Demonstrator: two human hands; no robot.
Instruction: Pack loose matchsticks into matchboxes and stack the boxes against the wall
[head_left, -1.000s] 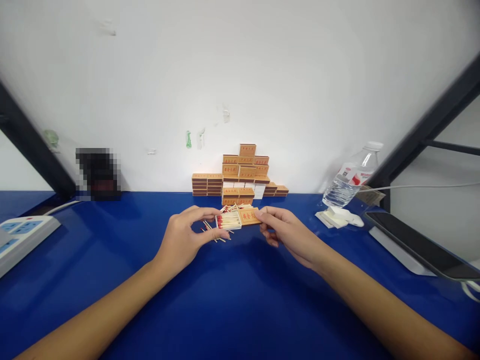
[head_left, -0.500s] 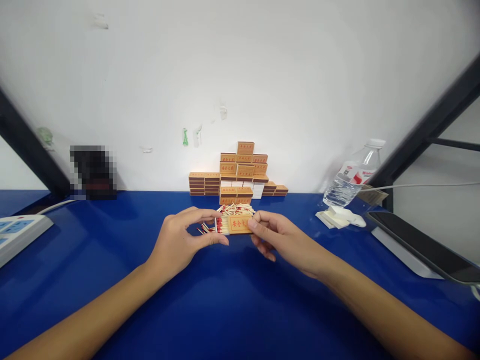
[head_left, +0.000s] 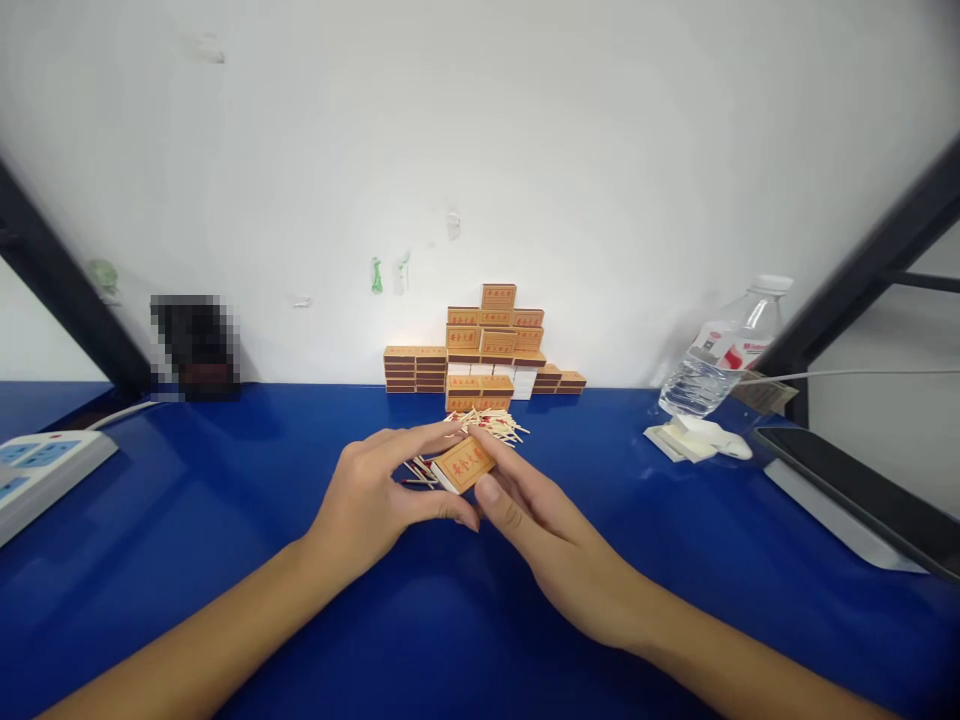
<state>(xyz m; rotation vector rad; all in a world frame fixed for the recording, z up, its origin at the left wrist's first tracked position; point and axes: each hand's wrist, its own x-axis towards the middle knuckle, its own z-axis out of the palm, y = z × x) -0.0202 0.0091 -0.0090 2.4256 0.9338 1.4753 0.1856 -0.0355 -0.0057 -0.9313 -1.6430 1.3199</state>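
Observation:
A small tan matchbox (head_left: 464,465) with red print is pinched between both my hands above the blue table (head_left: 225,520). My left hand (head_left: 373,493) grips its left end with thumb and fingers. My right hand (head_left: 536,525) closes on its right end, thumb below and fingers on top. The box looks slid shut, with no match heads showing at its end. Loose matches (head_left: 495,426) with red heads lie scattered on the table just behind and under the box.
Stacks of matchboxes (head_left: 487,348) stand against the white wall. A water bottle (head_left: 718,357) and white pads (head_left: 694,437) sit at the right, with a dark phone (head_left: 862,492) beyond. A white power strip (head_left: 41,470) lies at the far left.
The drawer full of matches stuck out to the left before; the sleeve has slid over it and the box is now closed. My right hand moved left and nearer, and the box tilted.

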